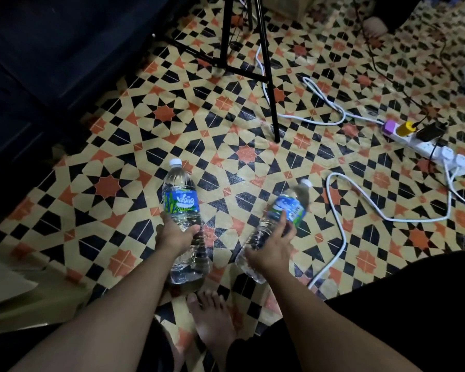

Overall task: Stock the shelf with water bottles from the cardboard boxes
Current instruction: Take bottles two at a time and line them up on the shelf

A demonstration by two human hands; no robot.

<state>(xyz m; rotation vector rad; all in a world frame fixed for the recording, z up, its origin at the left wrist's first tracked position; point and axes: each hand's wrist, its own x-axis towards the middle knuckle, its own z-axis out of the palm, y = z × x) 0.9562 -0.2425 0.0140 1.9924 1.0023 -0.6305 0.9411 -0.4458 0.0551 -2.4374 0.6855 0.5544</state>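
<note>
Two clear water bottles with blue labels and white caps are held above the patterned floor. My left hand [176,233] grips the left bottle [181,197] round its middle, cap pointing away from me. My right hand [273,244] grips the right bottle [289,208], which tilts up to the right and looks blurred. A pale cardboard flap [8,283] shows at the lower left edge. No shelf can be made out.
A black tripod leg [270,84] stands on the floor ahead. White cables [341,253] and a power strip [427,146] lie to the right. Dark furniture [51,63] fills the upper left. My bare foot [212,320] is below the bottles.
</note>
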